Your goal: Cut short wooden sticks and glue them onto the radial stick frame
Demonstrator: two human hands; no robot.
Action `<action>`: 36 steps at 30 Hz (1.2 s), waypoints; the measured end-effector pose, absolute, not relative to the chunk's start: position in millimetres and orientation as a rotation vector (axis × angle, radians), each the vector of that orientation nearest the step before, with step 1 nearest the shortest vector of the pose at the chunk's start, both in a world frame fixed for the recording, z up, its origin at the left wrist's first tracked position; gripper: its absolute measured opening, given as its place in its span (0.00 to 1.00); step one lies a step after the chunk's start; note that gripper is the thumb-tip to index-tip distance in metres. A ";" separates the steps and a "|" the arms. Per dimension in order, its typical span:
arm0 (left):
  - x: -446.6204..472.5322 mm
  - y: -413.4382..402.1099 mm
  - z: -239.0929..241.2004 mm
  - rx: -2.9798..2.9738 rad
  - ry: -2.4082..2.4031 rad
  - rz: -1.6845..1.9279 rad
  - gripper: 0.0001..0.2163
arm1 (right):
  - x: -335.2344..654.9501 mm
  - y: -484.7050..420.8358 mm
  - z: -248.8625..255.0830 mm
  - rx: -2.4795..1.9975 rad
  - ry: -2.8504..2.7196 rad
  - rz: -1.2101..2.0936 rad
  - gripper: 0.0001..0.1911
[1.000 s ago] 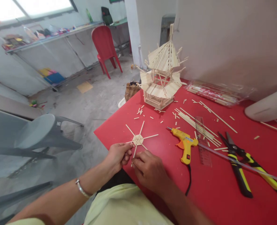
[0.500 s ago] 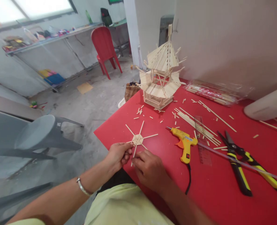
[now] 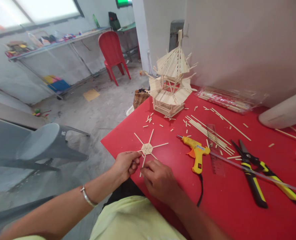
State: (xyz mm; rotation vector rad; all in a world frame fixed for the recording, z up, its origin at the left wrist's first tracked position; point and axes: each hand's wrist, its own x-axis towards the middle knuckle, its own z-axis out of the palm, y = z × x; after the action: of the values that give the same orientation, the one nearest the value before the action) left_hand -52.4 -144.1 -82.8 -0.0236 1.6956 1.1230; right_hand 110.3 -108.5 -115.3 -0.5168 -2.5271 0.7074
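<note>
A flat spoked frame of thin wooden sticks (image 3: 147, 149), with a tight many-sided ring at its hub, lies on the red table. My left hand (image 3: 126, 164) is closed in a pinch at the hub's left side, covering most of one spoke. By its fingertips shows a short pale stick piece; whether they grip it or the spoke is unclear. My right hand (image 3: 160, 178) is closed with its fingertips on the frame's lower spoke. To its right, a yellow glue gun (image 3: 196, 151) lies on its side, a clear glue stick running from its back.
A stick-built pagoda model (image 3: 171, 83) stands at the table's far corner. Loose sticks (image 3: 210, 135), a clear ruler (image 3: 215, 153) and black-yellow cutters (image 3: 258, 166) lie to the right. Behind them are a bag of sticks (image 3: 229, 100) and a pale tube (image 3: 285, 110). Grey chairs (image 3: 40, 141) stand left.
My left fingertips have drawn back very slightly to the left from the hub. My right hand stays on the lower spoke, and the view has tilted a little.
</note>
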 end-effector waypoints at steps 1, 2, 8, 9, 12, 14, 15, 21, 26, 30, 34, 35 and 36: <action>-52.2 -144.3 -83.0 -0.018 1.699 1.133 0.12 | 110.3 -108.6 -115.3 -0.518 -2.529 0.706 0.08; -52.0 -144.6 -83.0 -0.011 1.704 1.139 0.12 | 110.2 -108.6 -115.2 -0.519 -2.528 0.704 0.08; -49.4 -146.6 -82.5 0.032 1.718 1.147 0.13 | 109.2 -108.7 -114.1 -0.515 -2.521 0.696 0.09; -48.7 -147.2 -82.7 0.049 1.724 1.152 0.13 | 109.2 -108.7 -114.0 -0.515 -2.522 0.698 0.09; -47.0 -150.1 -84.9 0.117 1.749 1.177 0.13 | 109.4 -108.3 -114.2 -0.515 -2.522 0.701 0.09; -46.8 -152.9 -86.9 0.156 1.770 1.198 0.13 | 109.4 -107.8 -114.3 -0.510 -2.519 0.702 0.09; -47.0 -154.2 -87.6 0.168 1.775 1.207 0.13 | 109.3 -107.6 -114.3 -0.507 -2.517 0.704 0.09; -49.2 -156.6 -86.0 0.182 1.738 1.176 0.13 | 109.2 -107.5 -113.6 -0.522 -2.533 0.712 0.09; -48.6 -154.6 -85.2 0.202 1.749 1.156 0.12 | 109.8 -107.6 -114.4 -0.523 -2.544 0.715 0.09; -48.3 -154.9 -87.4 0.214 1.757 1.130 0.13 | 109.5 -107.0 -113.6 -0.528 -2.543 0.726 0.10; -48.0 -154.3 -88.0 0.238 1.752 1.117 0.13 | 109.1 -106.8 -112.4 -0.528 -2.543 0.736 0.10; -47.9 -154.0 -87.9 0.245 1.752 1.117 0.13 | 109.2 -106.9 -112.3 -0.528 -2.544 0.735 0.10; -47.8 -153.8 -87.7 0.248 1.753 1.117 0.13 | 109.3 -107.2 -112.4 -0.526 -2.546 0.732 0.10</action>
State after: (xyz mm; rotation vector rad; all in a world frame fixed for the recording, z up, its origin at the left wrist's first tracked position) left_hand -47.8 -153.8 -87.7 0.2485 1.7534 1.1166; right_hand 109.3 -107.2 -112.4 -0.5262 -2.5465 0.7320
